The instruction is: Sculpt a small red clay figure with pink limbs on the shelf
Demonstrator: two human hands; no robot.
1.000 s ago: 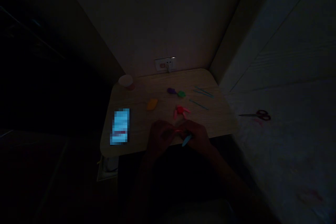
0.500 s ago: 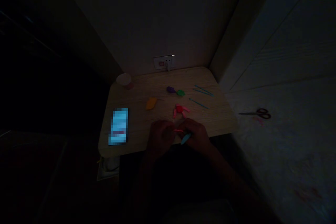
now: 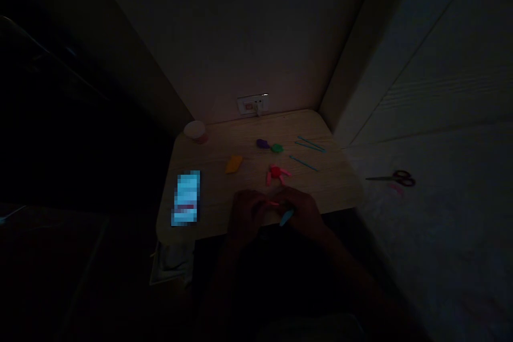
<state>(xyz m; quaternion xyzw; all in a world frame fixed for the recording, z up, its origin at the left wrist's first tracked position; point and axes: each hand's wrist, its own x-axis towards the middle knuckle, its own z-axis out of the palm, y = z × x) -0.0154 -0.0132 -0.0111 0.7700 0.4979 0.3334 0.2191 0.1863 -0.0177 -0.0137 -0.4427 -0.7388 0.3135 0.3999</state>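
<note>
Close together over the table's front edge, my two hands work in dim light. My left hand (image 3: 245, 215) is closed, its fingertips pinching one end of a thin pink-red strip of clay (image 3: 274, 203). At the other end is my right hand (image 3: 303, 209), also closed; a light-blue flat-bladed modelling tool (image 3: 286, 218) sticks out below its fingers. Just beyond the hands lies a small red clay figure (image 3: 275, 172) with pink limbs. Fingers hide much of the strip and the tool's far end.
On the wooden table (image 3: 216, 208) are a lit phone (image 3: 186, 197), a cup (image 3: 195, 131), an orange piece (image 3: 233, 164), purple (image 3: 262, 144) and green (image 3: 276, 148) lumps, and several thin blue sticks (image 3: 304, 163). Scissors (image 3: 395, 178) lie on the pale surface at right.
The view has tilted slightly, so the table sits a little lower in the picture. Both hands stay at the strip with small finger movements; the blue tool remains in my right hand.
</note>
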